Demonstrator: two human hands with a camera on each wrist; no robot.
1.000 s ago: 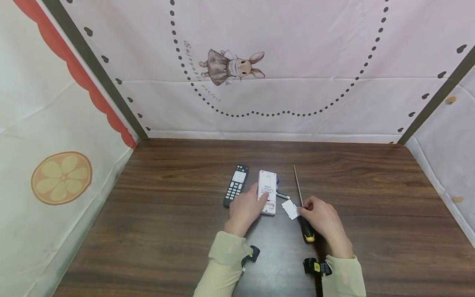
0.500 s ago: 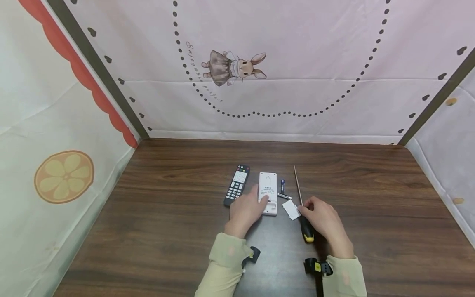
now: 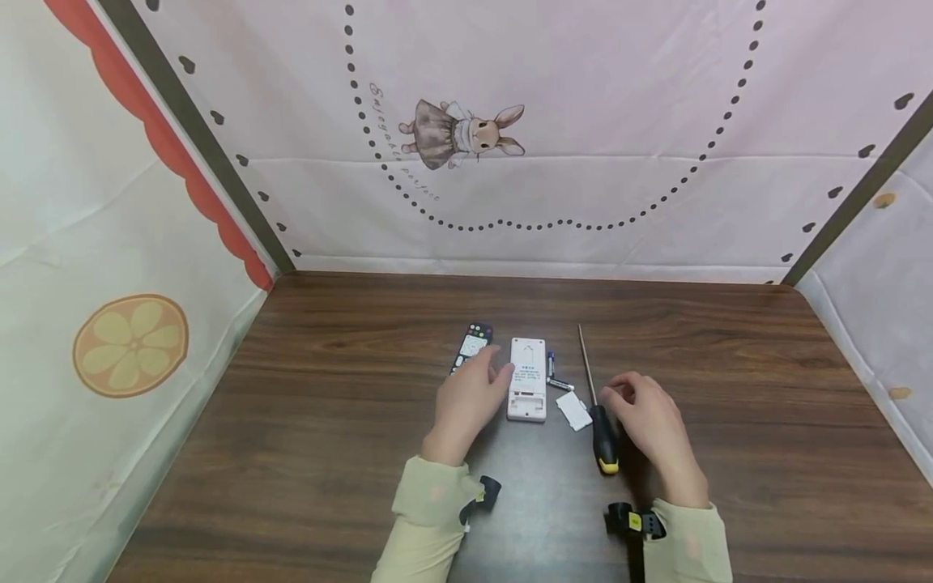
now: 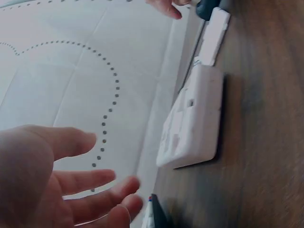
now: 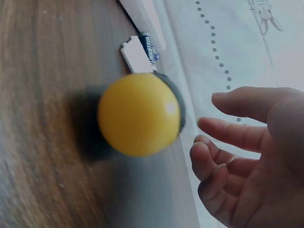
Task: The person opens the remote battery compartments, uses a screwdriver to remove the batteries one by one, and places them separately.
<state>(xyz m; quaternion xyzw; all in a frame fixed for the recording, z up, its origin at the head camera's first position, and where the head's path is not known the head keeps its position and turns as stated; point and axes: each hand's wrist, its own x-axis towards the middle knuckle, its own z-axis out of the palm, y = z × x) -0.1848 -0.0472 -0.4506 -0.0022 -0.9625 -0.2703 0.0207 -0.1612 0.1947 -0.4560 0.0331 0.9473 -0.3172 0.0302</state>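
A white remote control (image 3: pixel 527 380) lies back up, its battery compartment uncovered at the near end. My left hand (image 3: pixel 466 405) hovers just left of it, partly hiding a dark remote control (image 3: pixel 474 343). In the left wrist view, this hand's fingers are relaxed, with nothing between them. Beside the white remote lie two batteries (image 3: pixel 551 363) and a white battery cover (image 3: pixel 574 410). A screwdriver (image 3: pixel 604 441) with a black and yellow handle points away from me. Right of its handle is my right hand (image 3: pixel 656 425), fingers loosely bent and holding nothing in the right wrist view.
Everything lies on a brown wooden table (image 3: pixel 328 421). A printed fabric wall (image 3: pixel 619 121) rises at the back edge, with further fabric (image 3: pixel 44 324) on the left and on the right. Each wrist wears a black strap (image 3: pixel 634 522).
My left hand has come off the white remote control and shifted left over the dark remote control. My right hand has drawn away from the battery cover and screwdriver, to the right.
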